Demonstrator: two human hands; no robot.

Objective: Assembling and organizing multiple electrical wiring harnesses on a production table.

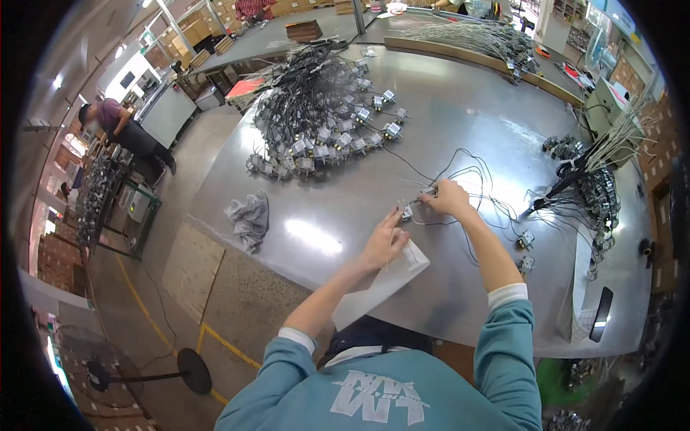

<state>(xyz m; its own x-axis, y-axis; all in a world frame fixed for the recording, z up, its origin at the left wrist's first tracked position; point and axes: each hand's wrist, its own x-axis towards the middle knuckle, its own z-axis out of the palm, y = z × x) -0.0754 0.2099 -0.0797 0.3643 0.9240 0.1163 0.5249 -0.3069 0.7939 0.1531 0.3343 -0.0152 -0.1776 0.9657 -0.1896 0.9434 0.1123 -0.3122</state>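
Observation:
Over the metal table, my left hand (386, 241) pinches a small boxy metal part with wires, like a little motor (407, 213), at its fingertips. My right hand (448, 199) is just right of it, fingers closed on the thin dark cable (433, 190); the exact grip is partly hidden by the fingers. Loops of this cable spread on the tabletop beyond and right of my right hand. Beneath my left hand and wrist lies a white sheet (381, 287), reaching past the table's near edge.
A large heap of wired metal parts (323, 136) covers the far left of the table (431, 93). A crumpled grey cloth (248, 219) lies at the left edge. Bundled cables (575, 172), two loose parts (526, 251) and a phone-like black object (601, 314) are at right. A person (118, 126) stands far left.

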